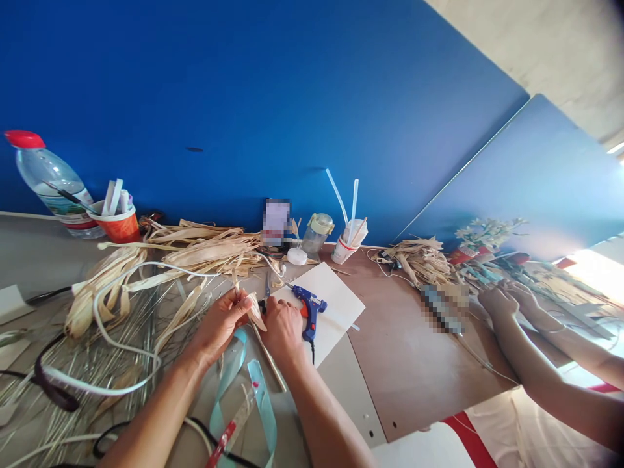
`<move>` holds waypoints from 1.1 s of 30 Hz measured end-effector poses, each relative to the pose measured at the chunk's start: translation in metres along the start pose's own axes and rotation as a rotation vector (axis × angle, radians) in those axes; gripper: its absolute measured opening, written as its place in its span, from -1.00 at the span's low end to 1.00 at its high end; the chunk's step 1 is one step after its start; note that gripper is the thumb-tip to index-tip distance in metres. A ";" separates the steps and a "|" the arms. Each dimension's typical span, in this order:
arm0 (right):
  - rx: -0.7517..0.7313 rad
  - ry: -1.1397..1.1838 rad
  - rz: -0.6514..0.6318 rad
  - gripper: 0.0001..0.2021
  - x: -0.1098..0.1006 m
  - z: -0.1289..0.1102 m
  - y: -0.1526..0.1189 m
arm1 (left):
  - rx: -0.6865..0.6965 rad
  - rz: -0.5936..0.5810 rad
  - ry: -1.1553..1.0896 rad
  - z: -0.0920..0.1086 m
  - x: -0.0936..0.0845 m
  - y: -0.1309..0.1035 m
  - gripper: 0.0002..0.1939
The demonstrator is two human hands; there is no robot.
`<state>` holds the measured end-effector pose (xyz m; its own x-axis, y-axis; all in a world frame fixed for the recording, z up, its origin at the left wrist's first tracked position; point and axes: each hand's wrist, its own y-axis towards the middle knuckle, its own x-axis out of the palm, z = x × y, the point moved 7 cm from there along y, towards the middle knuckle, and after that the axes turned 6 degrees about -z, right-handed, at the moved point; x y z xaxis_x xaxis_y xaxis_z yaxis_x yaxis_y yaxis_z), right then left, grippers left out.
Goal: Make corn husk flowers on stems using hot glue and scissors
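My left hand (227, 320) is closed on a pale piece of dried husk (256, 312), pinched between thumb and fingers. Close on its right, my right hand (284, 327) has curled fingers at the husk's right side; whatever they hold is hidden. A thin stick (270, 359) slants down between the two hands. Just right of my right hand, a blue glue gun (312, 309) with an orange part lies on a white sheet (336, 292). A light blue ribbon (263, 396) runs below my hands.
Dried husks (214, 250) and white cables cover the left side. Along the blue partition stand a bottle (53, 182), an orange cup (119, 224), a jar (318, 234) and a paper cup (347, 246). At the right, another person's hands (502, 302) rest over the table.
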<state>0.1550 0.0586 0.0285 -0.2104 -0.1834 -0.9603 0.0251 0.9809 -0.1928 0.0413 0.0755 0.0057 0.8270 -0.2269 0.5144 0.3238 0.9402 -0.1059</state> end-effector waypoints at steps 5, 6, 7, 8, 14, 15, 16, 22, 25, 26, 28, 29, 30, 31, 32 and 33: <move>0.000 0.012 0.006 -0.73 0.004 0.002 0.007 | 0.010 0.003 -0.005 0.000 0.000 0.000 -0.65; -0.005 0.017 0.009 -0.74 0.005 0.002 0.007 | 0.016 0.010 -0.013 0.000 -0.001 0.001 -0.65; -0.009 0.026 0.017 -0.76 0.005 0.003 0.007 | 0.024 0.018 -0.022 0.001 -0.002 0.001 -0.65; -0.012 0.040 0.032 -0.76 0.005 0.004 0.006 | 0.033 0.028 -0.032 0.002 -0.003 0.001 -0.65; 0.020 0.417 0.106 -0.70 0.003 0.026 0.007 | 0.041 0.072 -0.057 0.005 -0.007 -0.001 -0.67; 0.038 0.561 0.078 -0.70 0.005 0.033 0.009 | 0.029 0.074 -0.064 0.004 -0.006 -0.001 -0.67; 0.050 0.737 0.035 -0.71 0.009 0.038 0.012 | 0.014 0.073 -0.072 0.004 -0.006 -0.002 -0.66; -0.108 1.768 -0.336 -0.72 0.012 0.029 0.010 | -0.074 0.105 -0.073 -0.001 -0.007 -0.003 -0.62; -0.218 1.852 -0.467 -0.68 0.004 0.013 0.001 | -0.077 0.139 -0.045 -0.002 -0.010 -0.002 -0.63; -0.235 1.848 -0.474 -0.66 0.003 0.010 -0.002 | -0.078 0.147 -0.031 -0.003 -0.010 -0.001 -0.63; -0.238 1.831 -0.432 -0.62 0.001 0.006 -0.004 | -0.074 0.148 0.000 -0.004 -0.011 -0.001 -0.64; -0.234 1.823 -0.394 -0.60 0.001 0.005 -0.004 | -0.071 0.144 0.014 -0.004 -0.011 0.000 -0.66; -0.234 1.814 -0.357 -0.58 0.001 0.005 -0.003 | -0.066 0.142 0.027 -0.005 -0.011 0.000 -0.67; -0.238 1.801 -0.324 -0.58 0.001 0.004 -0.002 | -0.059 0.144 0.041 -0.005 -0.011 0.000 -0.69; -0.246 1.789 -0.292 -0.59 0.002 0.003 -0.001 | -0.049 0.151 0.056 -0.004 -0.012 0.000 -0.71; -0.252 1.778 -0.262 -0.59 0.002 0.003 0.000 | -0.035 0.163 0.071 -0.004 -0.013 0.000 -0.73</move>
<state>0.1571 0.0583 0.0256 -0.8665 -0.2035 0.4558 -0.2736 0.9574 -0.0926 0.0323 0.0780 -0.0045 0.8997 -0.0904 0.4270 0.1974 0.9568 -0.2133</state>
